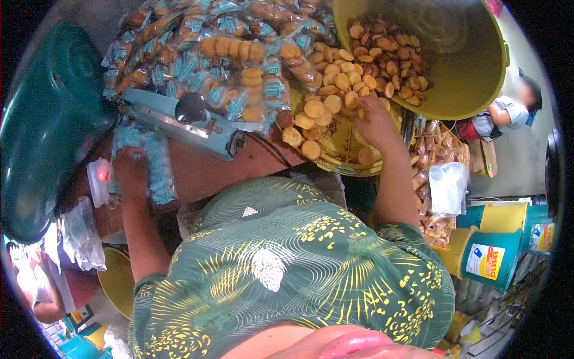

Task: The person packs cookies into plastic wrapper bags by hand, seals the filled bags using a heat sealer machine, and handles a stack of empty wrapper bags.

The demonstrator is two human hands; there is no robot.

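Observation:
My left hand is at the left of the table, on or beside a stack of flat plastic bags with teal print; its fingers are dark and hard to make out. Over the yellow tray, my right hand has its fingers drawn together at the edge of the pile of round cookies; what they hold is hidden. Between the hands lies a light blue bag sealer with a black knob. Behind it are many filled, printed packs of cookies.
A tilted yellow tub holds more cookies at the back right. A green plastic chair stands at the left. Brown packs hang at the right, above teal and yellow buckets. A seated person is at the far right.

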